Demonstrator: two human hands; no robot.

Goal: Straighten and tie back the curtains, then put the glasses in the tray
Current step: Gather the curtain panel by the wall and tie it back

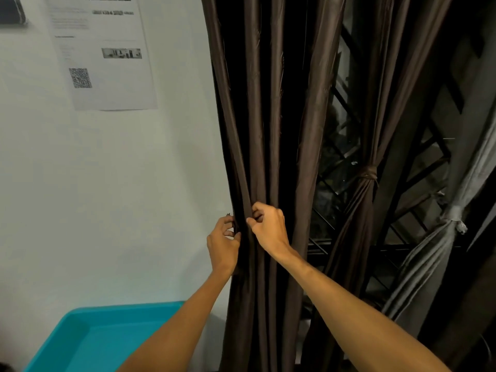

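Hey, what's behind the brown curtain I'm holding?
To its right, a black window grille shows through the gap. Directly behind the curtain, the fabric covers everything, so nothing there can be seen.

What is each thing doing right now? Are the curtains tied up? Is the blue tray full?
Near brown curtain: hanging loose, not tied.
Left hand: pinching that curtain's wall-side edge.
Right hand: pinching a fold of it.
Far brown curtain: bunched, tied with a band.
Grey curtain: bunched, tied.
Tray: nothing in the part that shows.
Paper: flat on the wall.
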